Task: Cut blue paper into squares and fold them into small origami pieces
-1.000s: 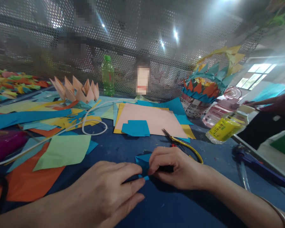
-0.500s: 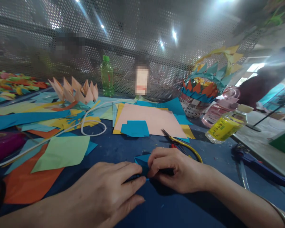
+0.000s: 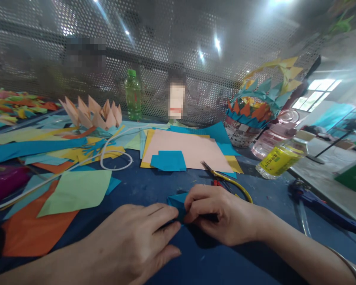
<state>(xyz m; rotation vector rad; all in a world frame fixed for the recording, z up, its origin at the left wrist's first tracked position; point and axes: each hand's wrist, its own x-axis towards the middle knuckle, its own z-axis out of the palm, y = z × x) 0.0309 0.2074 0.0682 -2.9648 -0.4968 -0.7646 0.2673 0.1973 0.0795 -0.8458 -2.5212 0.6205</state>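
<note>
A small folded piece of blue paper (image 3: 177,204) lies low over the table in front of me, partly hidden by my fingers. My right hand (image 3: 213,213) pinches its right side, thumb and fingers closed together. From the left, the fingertips of my left hand (image 3: 145,233) hold the paper's near left edge, with the thumb lower and apart. Just beyond my right hand rest yellow-handled scissors (image 3: 231,178), their blades pointing away. A small stack of cut blue paper (image 3: 169,160) sits on a large pink sheet (image 3: 192,144) farther back.
Left are paper scraps, a light green sheet (image 3: 77,192), an orange sheet (image 3: 38,229), a white cable (image 3: 115,169) and a pink folded-paper ring (image 3: 91,114). Right stand a yellow-labelled bottle (image 3: 280,158), a paper basket (image 3: 249,118) and a blue glue gun (image 3: 323,208). Behind rises a perforated metal screen (image 3: 154,47).
My left hand has shifted slightly on the blue paper, its fingertips reaching a bit farther over it. My right hand keeps its pinch. A dark figure at the far right has left the view.
</note>
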